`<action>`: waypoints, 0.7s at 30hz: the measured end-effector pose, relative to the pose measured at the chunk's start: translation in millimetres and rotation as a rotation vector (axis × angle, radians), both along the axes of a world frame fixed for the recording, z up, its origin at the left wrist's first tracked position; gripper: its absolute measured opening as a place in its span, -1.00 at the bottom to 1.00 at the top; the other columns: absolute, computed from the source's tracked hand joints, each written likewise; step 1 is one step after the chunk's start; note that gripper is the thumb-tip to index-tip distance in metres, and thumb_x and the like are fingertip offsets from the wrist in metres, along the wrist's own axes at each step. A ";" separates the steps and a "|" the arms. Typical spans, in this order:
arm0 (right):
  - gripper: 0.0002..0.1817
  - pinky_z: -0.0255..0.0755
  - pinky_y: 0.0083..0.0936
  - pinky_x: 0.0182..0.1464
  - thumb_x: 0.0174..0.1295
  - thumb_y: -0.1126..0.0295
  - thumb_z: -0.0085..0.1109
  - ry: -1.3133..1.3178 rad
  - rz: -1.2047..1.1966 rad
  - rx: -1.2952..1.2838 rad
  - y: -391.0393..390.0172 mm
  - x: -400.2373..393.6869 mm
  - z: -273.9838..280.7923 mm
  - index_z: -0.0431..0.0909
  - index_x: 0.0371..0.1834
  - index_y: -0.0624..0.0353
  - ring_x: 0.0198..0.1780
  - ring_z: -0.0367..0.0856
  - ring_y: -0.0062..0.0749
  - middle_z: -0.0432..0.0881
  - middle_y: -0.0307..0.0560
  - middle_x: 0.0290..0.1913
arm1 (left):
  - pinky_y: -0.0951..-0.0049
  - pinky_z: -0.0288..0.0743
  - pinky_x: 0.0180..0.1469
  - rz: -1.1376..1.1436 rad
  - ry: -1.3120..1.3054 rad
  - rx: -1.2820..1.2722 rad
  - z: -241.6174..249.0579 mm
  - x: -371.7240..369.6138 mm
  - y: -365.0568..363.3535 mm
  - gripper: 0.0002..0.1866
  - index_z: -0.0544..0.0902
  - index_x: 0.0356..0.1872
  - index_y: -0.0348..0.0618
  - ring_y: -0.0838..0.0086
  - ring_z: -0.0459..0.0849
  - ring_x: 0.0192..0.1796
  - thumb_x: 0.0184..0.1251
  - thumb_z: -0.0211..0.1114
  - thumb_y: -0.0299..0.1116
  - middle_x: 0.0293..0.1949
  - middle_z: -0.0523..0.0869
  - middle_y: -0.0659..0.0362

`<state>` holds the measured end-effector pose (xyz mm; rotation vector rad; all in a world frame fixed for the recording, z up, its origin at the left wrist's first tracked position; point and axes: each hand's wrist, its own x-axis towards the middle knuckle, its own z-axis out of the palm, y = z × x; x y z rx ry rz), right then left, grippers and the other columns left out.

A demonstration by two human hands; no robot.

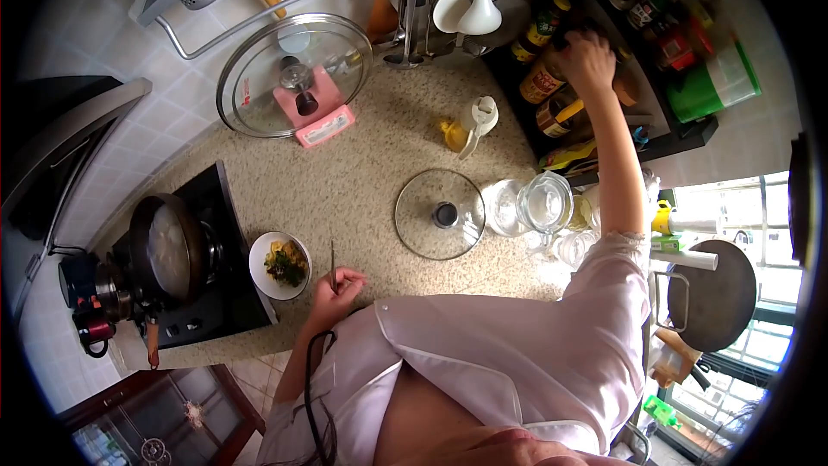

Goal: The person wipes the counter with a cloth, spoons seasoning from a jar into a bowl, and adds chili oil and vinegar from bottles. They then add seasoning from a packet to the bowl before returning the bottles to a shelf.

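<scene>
My left hand (336, 293) is closed around a thin utensil (334, 263) that points up over the counter. Just left of it, a white bowl (259, 269) holds yellow food and dark green leaves. At the upper right, my right hand (588, 60) reaches into the dark spice shelf (660, 148), its fingers curled over a dark thing I cannot make out. Beside that hand stand a brown bottle with a yellow label (542, 85) and a jar (556, 112).
A pan (166, 246) sits on the black stove (233, 293) at the left. A glass lid (440, 237), an oil bottle (457, 135) and a glass pitcher (545, 203) are on the counter. A larger lid (259, 78) leans in a pink holder (323, 125).
</scene>
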<state>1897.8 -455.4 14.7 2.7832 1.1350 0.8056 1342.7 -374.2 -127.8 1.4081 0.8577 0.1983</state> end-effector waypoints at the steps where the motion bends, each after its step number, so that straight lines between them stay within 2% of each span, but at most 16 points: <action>1: -0.52 0.47 -0.16 -0.02 0.02 -0.04 0.34 -0.041 -0.032 0.016 -5.2 10.5 0.0 0.62 -0.07 0.00 0.04 0.56 -0.07 0.61 -0.03 -0.05 | 0.69 0.10 -0.49 -0.001 0.019 0.011 -4.1 -3.0 0.4 -0.91 0.70 -0.30 -0.20 0.81 0.24 -0.55 0.22 0.32 -0.44 -0.61 0.44 0.48; 5: -0.42 0.51 -0.15 -0.07 0.02 -0.08 0.33 0.033 -0.081 0.073 -22.7 16.7 4.2 0.54 0.04 0.00 0.02 0.59 -0.04 0.60 0.02 -0.04 | 0.69 0.10 -0.49 -0.015 0.065 -0.004 -5.1 -3.0 1.2 -0.91 0.70 -0.29 -0.20 0.81 0.23 -0.54 0.21 0.33 -0.43 -0.61 0.41 0.50; 7: -0.19 0.47 -0.11 0.09 0.07 -0.15 0.28 0.292 -0.325 -0.096 -25.8 13.5 13.0 0.25 0.36 -0.10 0.14 0.55 0.03 0.58 0.07 0.10 | 0.69 0.10 -0.48 -0.021 0.060 -0.013 -4.4 -0.5 0.8 -0.90 0.70 -0.29 -0.20 0.81 0.22 -0.54 0.21 0.33 -0.43 -0.61 0.40 0.50; 11: -0.14 0.50 -0.10 0.03 0.05 -0.15 0.29 0.362 -0.384 -0.137 -46.0 32.6 -15.3 0.20 0.38 -0.06 0.08 0.60 0.03 0.57 0.08 0.14 | 0.68 0.11 -0.48 -0.055 0.061 -0.023 0.5 4.7 2.7 -0.90 0.70 -0.29 -0.21 0.81 0.23 -0.54 0.21 0.33 -0.43 -0.61 0.42 0.49; 13: -0.24 0.51 -0.12 0.01 0.06 -0.13 0.29 0.158 -0.254 -0.191 -57.5 39.2 -30.7 0.36 0.28 0.04 0.04 0.62 0.00 0.60 0.10 0.10 | 0.68 0.11 -0.48 -0.049 0.049 -0.026 1.7 6.5 2.6 -0.90 0.70 -0.29 -0.21 0.81 0.23 -0.54 0.21 0.33 -0.43 -0.61 0.43 0.49; 14: -0.24 0.51 -0.12 0.01 0.06 -0.13 0.29 0.159 -0.254 -0.189 -64.5 49.9 -41.1 0.36 0.28 0.04 0.04 0.62 0.00 0.60 0.10 0.10 | 0.68 0.11 -0.49 -0.040 0.038 -0.029 2.1 6.9 2.6 -0.90 0.70 -0.29 -0.21 0.81 0.23 -0.55 0.20 0.33 -0.43 -0.60 0.45 0.48; 16: -0.37 0.52 -0.15 -0.01 0.06 -0.10 0.31 0.158 -0.156 -0.182 -72.1 67.8 -52.5 0.55 0.08 0.12 0.00 0.64 -0.03 0.66 0.11 -0.03 | 0.69 0.11 -0.49 -0.038 0.035 -0.016 0.8 6.1 2.6 -0.90 0.70 -0.29 -0.21 0.81 0.23 -0.55 0.20 0.34 -0.43 -0.60 0.46 0.48; 17: -0.37 0.52 -0.15 -0.01 0.06 -0.10 0.31 0.158 -0.155 -0.182 -73.3 71.9 -53.2 0.55 0.08 0.12 0.00 0.64 -0.03 0.66 0.11 -0.03 | 0.69 0.10 -0.49 -0.037 0.032 -0.006 -0.1 5.2 2.0 -0.90 0.70 -0.29 -0.20 0.81 0.23 -0.55 0.20 0.34 -0.43 -0.61 0.46 0.48; 19: -0.44 0.53 -0.16 -0.03 0.06 -0.11 0.31 0.369 -0.263 -0.153 -69.2 63.4 -39.8 0.64 -0.09 0.16 -0.03 0.65 -0.02 0.68 0.15 -0.13 | 0.69 0.10 -0.49 -0.050 0.052 0.005 -1.2 3.0 1.7 -0.90 0.71 -0.29 -0.20 0.81 0.23 -0.55 0.20 0.33 -0.43 -0.61 0.46 0.48; 21: -0.43 0.53 -0.16 -0.06 0.06 -0.12 0.31 0.306 -0.280 -0.121 -69.2 53.0 -36.8 0.64 -0.08 0.15 -0.03 0.65 -0.02 0.69 0.14 -0.14 | 0.69 0.09 -0.50 -0.063 0.069 0.017 -1.3 3.0 1.4 -0.90 0.71 -0.30 -0.19 0.81 0.23 -0.55 0.20 0.33 -0.43 -0.61 0.45 0.49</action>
